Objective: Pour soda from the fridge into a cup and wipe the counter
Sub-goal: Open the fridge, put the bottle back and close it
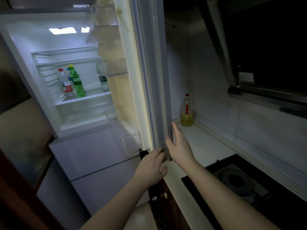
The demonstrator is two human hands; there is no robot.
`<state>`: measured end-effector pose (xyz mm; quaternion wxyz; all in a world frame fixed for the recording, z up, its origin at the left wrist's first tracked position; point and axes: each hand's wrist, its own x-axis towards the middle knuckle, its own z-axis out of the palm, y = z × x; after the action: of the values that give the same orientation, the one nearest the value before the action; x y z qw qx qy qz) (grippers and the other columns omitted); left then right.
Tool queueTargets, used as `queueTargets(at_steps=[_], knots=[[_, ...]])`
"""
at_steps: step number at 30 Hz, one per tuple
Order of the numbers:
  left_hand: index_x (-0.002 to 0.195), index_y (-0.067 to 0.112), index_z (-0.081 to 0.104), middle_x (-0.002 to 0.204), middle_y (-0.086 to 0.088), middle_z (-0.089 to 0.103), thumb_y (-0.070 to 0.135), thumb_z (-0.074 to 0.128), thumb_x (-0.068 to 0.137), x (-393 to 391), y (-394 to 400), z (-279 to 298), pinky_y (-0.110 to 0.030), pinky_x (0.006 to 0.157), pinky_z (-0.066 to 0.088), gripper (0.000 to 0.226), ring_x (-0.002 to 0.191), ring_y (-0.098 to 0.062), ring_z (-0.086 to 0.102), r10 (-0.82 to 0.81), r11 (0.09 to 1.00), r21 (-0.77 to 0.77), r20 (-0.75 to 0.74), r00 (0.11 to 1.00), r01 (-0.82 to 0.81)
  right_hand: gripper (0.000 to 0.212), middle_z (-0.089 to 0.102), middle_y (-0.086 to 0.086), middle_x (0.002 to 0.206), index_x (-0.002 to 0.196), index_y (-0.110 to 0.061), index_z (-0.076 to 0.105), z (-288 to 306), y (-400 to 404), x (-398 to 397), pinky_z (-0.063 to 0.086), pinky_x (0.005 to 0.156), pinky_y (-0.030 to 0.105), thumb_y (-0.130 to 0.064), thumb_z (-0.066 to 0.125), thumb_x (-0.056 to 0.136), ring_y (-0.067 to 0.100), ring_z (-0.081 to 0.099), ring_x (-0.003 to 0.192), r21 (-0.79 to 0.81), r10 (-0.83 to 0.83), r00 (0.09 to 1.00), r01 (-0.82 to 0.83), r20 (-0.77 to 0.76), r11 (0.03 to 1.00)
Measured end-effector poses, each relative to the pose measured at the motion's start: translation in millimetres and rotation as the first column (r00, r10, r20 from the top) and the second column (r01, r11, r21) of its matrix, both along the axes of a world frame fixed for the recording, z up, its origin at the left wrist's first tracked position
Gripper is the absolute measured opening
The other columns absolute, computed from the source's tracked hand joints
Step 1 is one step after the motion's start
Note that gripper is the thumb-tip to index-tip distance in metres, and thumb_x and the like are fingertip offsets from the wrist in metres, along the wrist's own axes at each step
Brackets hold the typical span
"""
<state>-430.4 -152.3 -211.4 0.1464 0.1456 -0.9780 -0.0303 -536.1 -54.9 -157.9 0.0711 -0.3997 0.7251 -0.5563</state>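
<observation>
The fridge door (150, 80) stands open and the lit inside shows. On a glass shelf (93, 97) stand a green soda bottle (76, 81) with a yellow cap and a clear bottle (66, 83) with a red cap and red label. Another clear bottle (103, 78) sits in a door bin. My left hand (152, 165) grips the door's lower edge, fingers curled round it. My right hand (178, 143) lies flat against the door's outer face with straight fingers. No cup is in view.
A white counter (197, 143) runs along the tiled wall right of the door. An oil bottle (186, 112) stands in its far corner. A black gas hob (240, 183) sits in the counter, under a dark range hood (259, 47). Closed fridge drawers (93, 155) lie below.
</observation>
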Motion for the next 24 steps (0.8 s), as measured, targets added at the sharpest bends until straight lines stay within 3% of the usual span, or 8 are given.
queueTargets(at_steps=[4, 13, 15, 18, 21, 24], knots=[[0.143, 0.021, 0.041, 0.154, -0.001, 0.03, 0.028, 0.049, 0.089, 3, 6, -4, -0.037, 0.113, 0.031, 0.054, 0.141, -0.019, 0.029, 0.022, 0.993, 0.112, 0.082, 0.996, -0.031, 0.059, 0.018, -0.005, 0.158, 0.153, -0.026, 0.014, -10, 13, -3, 0.016, 0.111, 0.021, -0.032, 0.039, 0.1, 0.01, 0.02, 0.143, 0.118, -0.013, 0.999, 0.018, -0.045, 0.993], [0.147, 0.021, 0.033, 0.15, 0.003, 0.037, 0.032, 0.046, 0.091, 10, 18, -10, -0.034, 0.109, 0.034, 0.058, 0.137, -0.015, 0.033, -0.024, 0.999, 0.049, 0.162, 0.987, 0.016, 0.05, 0.023, -0.002, 0.157, 0.15, -0.026, 0.028, -30, 61, 0, 0.019, 0.116, 0.031, -0.037, 0.033, 0.101, 0.015, 0.022, 0.142, 0.332, -0.086, 0.986, 0.13, -0.145, 0.934], [0.15, 0.022, 0.028, 0.154, 0.002, 0.031, 0.036, 0.043, 0.094, 11, 25, -7, -0.035, 0.111, 0.031, 0.06, 0.141, -0.016, 0.027, -0.055, 0.998, -0.014, 0.19, 0.98, 0.058, 0.049, 0.02, -0.001, 0.158, 0.15, -0.028, 0.027, -31, 75, 9, 0.018, 0.115, 0.035, -0.039, 0.029, 0.102, 0.018, 0.02, 0.143, 0.432, -0.126, 0.964, 0.22, -0.234, 0.875], [0.153, 0.022, 0.018, 0.159, 0.0, 0.023, 0.041, 0.039, 0.095, 15, 46, -4, -0.038, 0.115, 0.023, 0.064, 0.146, -0.019, 0.019, -0.147, 0.973, -0.145, 0.214, 0.966, 0.18, 0.049, 0.021, 0.001, 0.158, 0.149, -0.029, 0.028, -38, 102, 27, 0.017, 0.113, 0.041, -0.041, 0.025, 0.101, 0.022, 0.021, 0.141, 0.55, -0.189, 0.851, 0.47, -0.489, 0.691], [0.153, 0.02, 0.021, 0.157, -0.003, 0.028, 0.05, 0.019, 0.089, 17, 67, -1, -0.04, 0.115, 0.022, 0.07, 0.146, -0.023, 0.021, -0.233, 0.943, -0.196, 0.193, 0.953, 0.27, 0.051, 0.023, 0.002, 0.157, 0.148, -0.027, 0.029, -47, 131, 46, 0.017, 0.114, 0.044, -0.042, 0.027, 0.099, 0.024, 0.022, 0.141, 0.582, -0.257, 0.794, 0.586, -0.55, 0.564], [0.153, 0.02, 0.021, 0.157, -0.002, 0.028, 0.049, 0.031, 0.094, 20, 87, -5, -0.041, 0.116, 0.02, 0.066, 0.146, -0.023, 0.02, -0.314, 0.919, -0.187, 0.178, 0.932, 0.346, 0.053, 0.022, 0.003, 0.158, 0.149, -0.026, 0.027, -54, 161, 66, 0.016, 0.114, 0.045, -0.044, 0.027, 0.099, 0.023, 0.021, 0.142, 0.62, -0.285, 0.778, 0.622, -0.561, 0.478]])
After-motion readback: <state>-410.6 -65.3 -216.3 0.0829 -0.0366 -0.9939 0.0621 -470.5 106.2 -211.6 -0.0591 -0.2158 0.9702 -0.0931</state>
